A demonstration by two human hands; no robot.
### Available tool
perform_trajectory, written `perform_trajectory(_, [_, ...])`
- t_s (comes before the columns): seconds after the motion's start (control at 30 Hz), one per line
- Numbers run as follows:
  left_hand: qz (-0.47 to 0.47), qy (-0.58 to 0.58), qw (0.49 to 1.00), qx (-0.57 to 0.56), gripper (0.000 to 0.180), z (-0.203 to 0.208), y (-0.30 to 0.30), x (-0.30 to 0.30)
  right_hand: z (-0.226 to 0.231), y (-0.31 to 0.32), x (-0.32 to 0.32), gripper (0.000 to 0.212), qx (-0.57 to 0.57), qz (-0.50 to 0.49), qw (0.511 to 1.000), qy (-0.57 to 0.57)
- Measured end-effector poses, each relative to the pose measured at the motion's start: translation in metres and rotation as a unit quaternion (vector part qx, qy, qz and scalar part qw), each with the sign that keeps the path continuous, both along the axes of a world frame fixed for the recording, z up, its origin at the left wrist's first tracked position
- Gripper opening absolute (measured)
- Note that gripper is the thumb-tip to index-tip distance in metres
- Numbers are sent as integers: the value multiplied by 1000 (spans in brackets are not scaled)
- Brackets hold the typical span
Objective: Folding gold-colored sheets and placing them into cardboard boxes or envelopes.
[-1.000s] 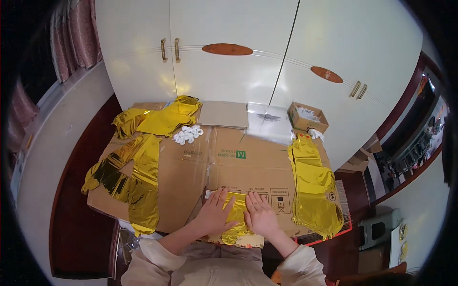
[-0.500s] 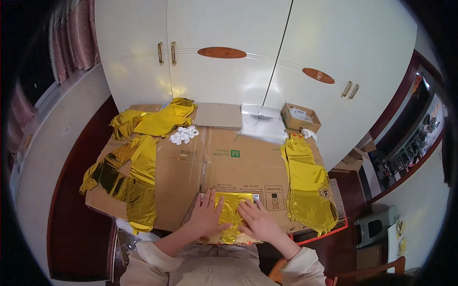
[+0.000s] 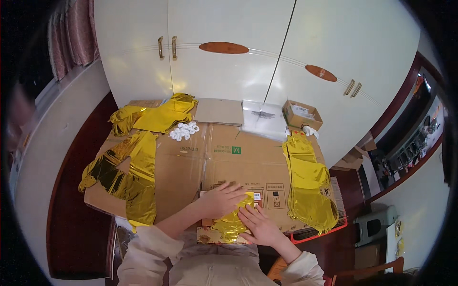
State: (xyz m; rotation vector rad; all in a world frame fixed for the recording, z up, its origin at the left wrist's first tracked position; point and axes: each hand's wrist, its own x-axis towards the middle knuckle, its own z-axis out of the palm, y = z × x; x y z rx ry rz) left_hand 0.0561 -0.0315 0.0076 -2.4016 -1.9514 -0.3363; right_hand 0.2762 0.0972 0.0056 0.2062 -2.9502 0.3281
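Observation:
A folded piece of gold foil, like a flat uninflated balloon, lies in front of me at the near edge of the cardboard-covered table. My left hand lies flat across its upper part, fingers stretched out to the right. On its right side rests my right hand, palm down with the fingers extended. Neither hand grips anything. Beneath the foil a floral-patterned card or packet shows at the near edge. Part of the foil is hidden under both hands.
Large gold foil sheets lie at the left, with more gold foil behind them. Another gold foil stack lies at the right. White rings, grey card, clear plastic and a small box line the back.
My left hand has slid to the right and slightly away from me across the foil, and its fingers now point right. My right hand stays nearly in place.

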Motion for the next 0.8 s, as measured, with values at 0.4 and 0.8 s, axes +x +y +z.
perform_trajectory(0.4, [0,18,1000,21,55,-13,5,7,-8,-31,27,76,106,-26,993,39])
perform_trajectory(0.8, [0,3,1000,14,53,-16,-7,26,-3,-33,25,78,99,-51,994,22])
